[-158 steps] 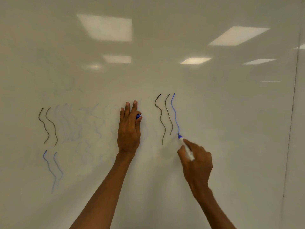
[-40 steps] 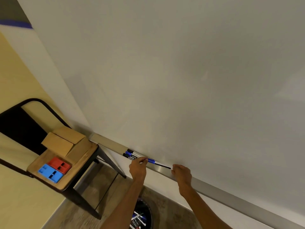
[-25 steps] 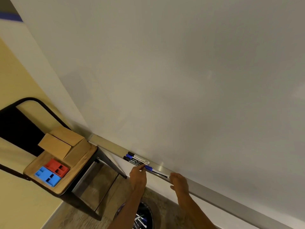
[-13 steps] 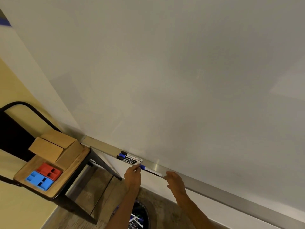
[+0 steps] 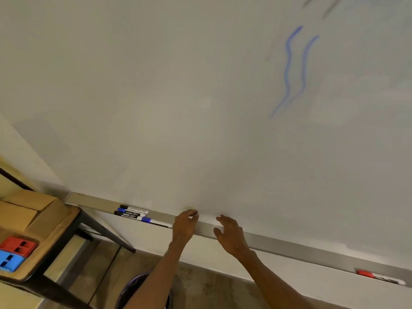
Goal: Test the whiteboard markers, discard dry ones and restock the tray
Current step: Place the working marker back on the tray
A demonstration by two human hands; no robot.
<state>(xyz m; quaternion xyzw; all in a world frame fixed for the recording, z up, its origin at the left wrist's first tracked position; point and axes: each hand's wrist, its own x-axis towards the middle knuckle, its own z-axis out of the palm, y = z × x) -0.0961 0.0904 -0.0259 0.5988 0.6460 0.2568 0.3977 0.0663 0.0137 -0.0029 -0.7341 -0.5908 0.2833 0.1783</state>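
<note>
**Both hands over the tray, holding nothing**

- Left hand [image 5: 185,224]: raised over the tray's [image 5: 289,246] front edge, back of the hand to the camera. Fingers curled in, fingertips drawn close to the thumb. Nothing visible in the grip.
- Right hand [image 5: 230,234]: just beside the left, a small gap between them. Fingers loosely spread and relaxed, thumb out to the side, holding nothing. Palm faces the whiteboard [image 5: 178,108].
- Both forearms reach up from the bottom of the view, converging toward the tray.
- Markers: a cluster of markers [image 5: 131,212] lies in the tray left of the hands. A blue-capped marker [image 5: 147,219] lies end-on beside the cluster, its far tip close to the left hand but not touching it. A red-capped marker [image 5: 365,273] sits in the tray well off to the right.
- Two blue wavy strokes [image 5: 287,72] on the whiteboard, upper right, blurred.
- Left edge: wooden chair seat [image 5: 55,237] carrying a cardboard box [image 5: 29,210], a red block [image 5: 19,245] and a blue block [image 5: 10,262].
- Dark bin [image 5: 127,293] on the floor, partly hidden by the left forearm. Contents not readable.
</note>
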